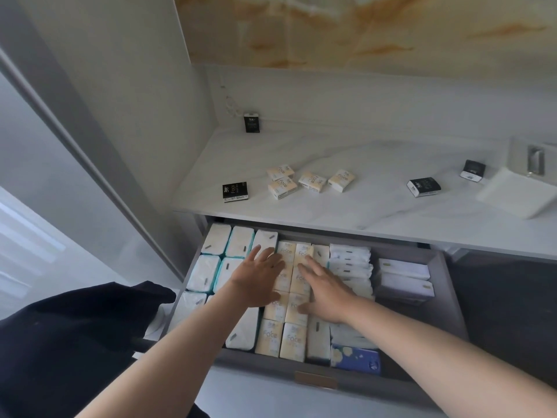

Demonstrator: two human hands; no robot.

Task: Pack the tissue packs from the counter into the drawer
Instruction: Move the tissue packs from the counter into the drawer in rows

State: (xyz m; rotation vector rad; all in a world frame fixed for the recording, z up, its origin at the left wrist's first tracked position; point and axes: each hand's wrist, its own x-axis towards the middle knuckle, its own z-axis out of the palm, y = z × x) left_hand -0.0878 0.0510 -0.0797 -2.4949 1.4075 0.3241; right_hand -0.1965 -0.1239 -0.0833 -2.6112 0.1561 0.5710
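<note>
At the left of the open drawer (pixel 450 297), the white packs with teal edges (pixel 215 239) stand tightly in rows. Your left hand (pixel 259 279) lies flat, with fingers straight and a little spread, on the left column of the cream Face packs (pixel 297 342) in the middle of the drawer; it grips nothing. Your right hand (pixel 325 292) lies in the same way on the right column, just beside the left hand, and also holds nothing. I think you press both columns down so that the rows stay level and tight. To the right of them soft white packs (pixel 349 257) are stacked, and the near right corner seems to have free floor.

The packs you must bring are not under your hands. They wait on the counter (pixel 361 212), farther away than the drawer: a black pack (pixel 235 192) at the left, four cream packs (pixel 281 187) almost straight beyond your hands, and two black packs (pixel 423 187) well apart to the right. One more black pack (pixel 251 122) stands at the far wall.
</note>
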